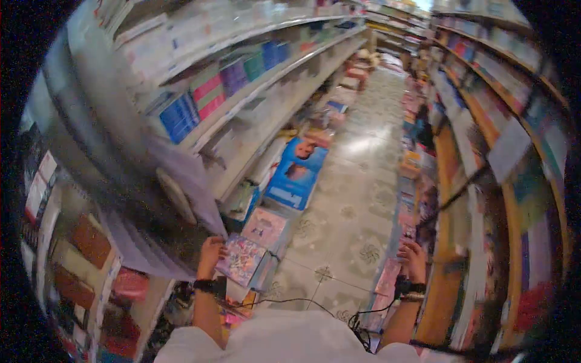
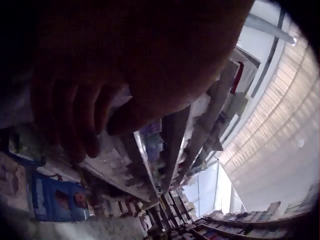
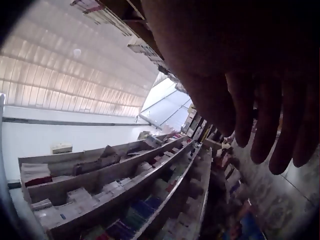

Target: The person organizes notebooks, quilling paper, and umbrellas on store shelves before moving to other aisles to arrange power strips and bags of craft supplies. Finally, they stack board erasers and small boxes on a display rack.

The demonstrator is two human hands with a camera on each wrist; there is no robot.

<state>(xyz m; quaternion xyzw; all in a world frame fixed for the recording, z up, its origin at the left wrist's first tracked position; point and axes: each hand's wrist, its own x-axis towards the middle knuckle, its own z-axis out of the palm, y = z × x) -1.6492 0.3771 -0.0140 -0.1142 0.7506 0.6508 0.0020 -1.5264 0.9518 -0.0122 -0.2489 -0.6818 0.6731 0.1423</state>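
Note:
My left hand (image 1: 210,259) hangs at the lower left of the head view, beside a patterned pink and purple book (image 1: 242,259) on the stacks along the floor. In the left wrist view its dark fingers (image 2: 85,117) droop loosely with nothing between them. On the other side of the aisle, my right hand (image 1: 413,260) is held over the low row of books on the right, its fingers slightly bent. The right wrist view shows those fingers (image 3: 270,125) extended and bare, with floor tiles behind them. Both wrists wear dark bands.
A tiled aisle (image 1: 345,212) runs ahead between bookshelves. White shelves (image 1: 254,91) with books line the left, wooden shelves (image 1: 451,242) the right. A large blue item with a child's picture (image 1: 296,175) lies at the left edge. A grey blurred fan-like shape (image 1: 121,151) looms close at left. Black cables (image 1: 360,330) hang near my waist.

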